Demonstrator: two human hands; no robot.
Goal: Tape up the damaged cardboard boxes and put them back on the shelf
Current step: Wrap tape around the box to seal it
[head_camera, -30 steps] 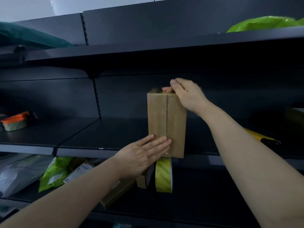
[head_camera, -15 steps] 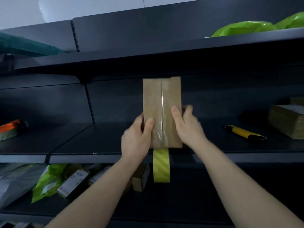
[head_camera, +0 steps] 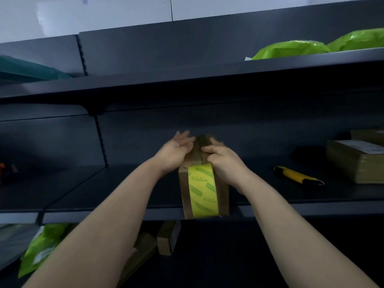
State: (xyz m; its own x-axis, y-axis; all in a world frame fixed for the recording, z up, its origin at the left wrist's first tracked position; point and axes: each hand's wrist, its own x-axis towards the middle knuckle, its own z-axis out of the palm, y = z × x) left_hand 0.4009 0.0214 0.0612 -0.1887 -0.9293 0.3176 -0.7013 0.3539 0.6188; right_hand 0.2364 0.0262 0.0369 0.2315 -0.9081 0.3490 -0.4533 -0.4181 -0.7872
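A box (head_camera: 202, 190) stands at the front edge of the middle shelf (head_camera: 104, 194), a strip of tape (head_camera: 202, 190) running down its near face. The left hand (head_camera: 176, 150) rests on the box's top left, the right hand (head_camera: 225, 163) on its top right. To the right on the same shelf lies a knife (head_camera: 298, 176), with stacked boxes (head_camera: 357, 161) beyond it at the far right. Bags (head_camera: 311, 47) sit on the upper shelf, right. Below, packages (head_camera: 168, 238) and a bag (head_camera: 39, 250) lie on the lower shelf.

We have one head view, close before the middle shelf (head_camera: 104, 183), facing forward and slightly upward.
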